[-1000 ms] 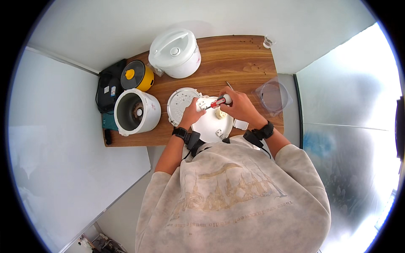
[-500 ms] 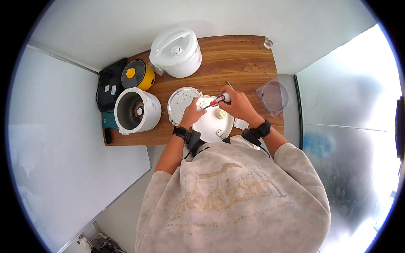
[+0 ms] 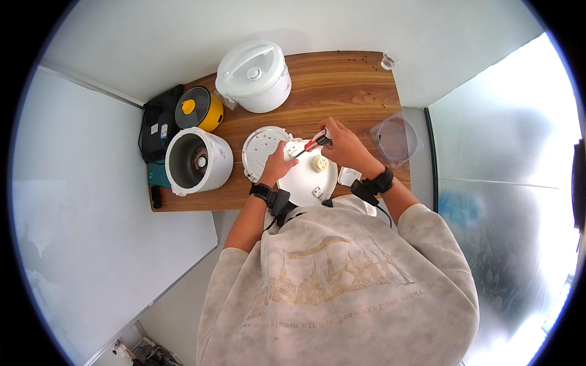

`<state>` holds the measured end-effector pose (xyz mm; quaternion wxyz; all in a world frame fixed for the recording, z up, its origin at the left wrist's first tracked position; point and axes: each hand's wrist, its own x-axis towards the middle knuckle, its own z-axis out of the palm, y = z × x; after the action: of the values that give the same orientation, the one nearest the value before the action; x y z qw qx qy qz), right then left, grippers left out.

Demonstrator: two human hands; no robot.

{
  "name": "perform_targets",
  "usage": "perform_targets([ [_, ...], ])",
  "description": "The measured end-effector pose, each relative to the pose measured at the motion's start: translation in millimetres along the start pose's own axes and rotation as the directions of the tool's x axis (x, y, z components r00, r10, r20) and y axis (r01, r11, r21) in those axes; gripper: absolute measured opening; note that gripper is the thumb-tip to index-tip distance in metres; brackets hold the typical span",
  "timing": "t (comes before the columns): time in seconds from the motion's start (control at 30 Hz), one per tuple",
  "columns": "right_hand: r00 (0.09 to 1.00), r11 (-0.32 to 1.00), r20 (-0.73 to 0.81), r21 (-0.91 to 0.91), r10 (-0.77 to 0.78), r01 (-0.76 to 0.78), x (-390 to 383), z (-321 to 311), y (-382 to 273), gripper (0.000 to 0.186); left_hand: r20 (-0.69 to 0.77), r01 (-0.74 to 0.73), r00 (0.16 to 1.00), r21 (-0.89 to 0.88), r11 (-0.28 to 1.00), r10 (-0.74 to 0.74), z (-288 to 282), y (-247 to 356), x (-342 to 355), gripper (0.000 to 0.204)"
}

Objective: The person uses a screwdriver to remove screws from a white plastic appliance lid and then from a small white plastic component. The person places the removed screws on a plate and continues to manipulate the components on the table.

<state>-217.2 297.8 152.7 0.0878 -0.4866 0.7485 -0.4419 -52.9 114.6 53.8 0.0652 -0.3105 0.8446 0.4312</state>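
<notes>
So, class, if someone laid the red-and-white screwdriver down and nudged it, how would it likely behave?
The screwdriver would probably stay stiff, since its thin shaft looks straight. It may roll, because the handle appears rounded. It is likely fairly light, as the right hand alone holds it.

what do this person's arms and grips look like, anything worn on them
The left grip and right grip are gloveless. Each wrist wears a black band with a boxy black module. Sleeves are loose, short, mottled beige.
</notes>
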Motion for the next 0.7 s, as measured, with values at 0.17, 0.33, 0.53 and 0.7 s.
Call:
perform_targets([
  [0.17, 0.861, 0.905, 0.311, -0.277, 0.403, -0.324, 11.0, -19.1, -27.6, 0.034, 0.000, -0.012, 1.000, -0.009, 1.000, 0.012, -0.4, -2.0, -0.2, 0.063],
  [0.33, 0.963, 0.986, 0.216, -0.065, 0.164, -0.153, 1.7, -13.5, -12.3, 0.032, 0.004, -0.022, 1.000, 0.013, 1.000, 0.021, 0.4, 0.6, 1.8, 0.064],
  [0.53, 0.983, 0.992, 0.151, 0.055, 0.102, -0.112, 0.2, -11.7, -11.5, 0.030, 0.013, -0.019, 1.000, 0.030, 0.999, 0.018, 3.4, -4.4, 6.5, 0.066],
  [0.7, 0.989, 0.996, 0.127, 0.019, 0.081, -0.084, -3.2, -10.5, -3.0, 0.030, 0.012, -0.054, 0.998, 0.006, 0.999, 0.054, 3.8, 1.2, 6.2, 0.067],
])
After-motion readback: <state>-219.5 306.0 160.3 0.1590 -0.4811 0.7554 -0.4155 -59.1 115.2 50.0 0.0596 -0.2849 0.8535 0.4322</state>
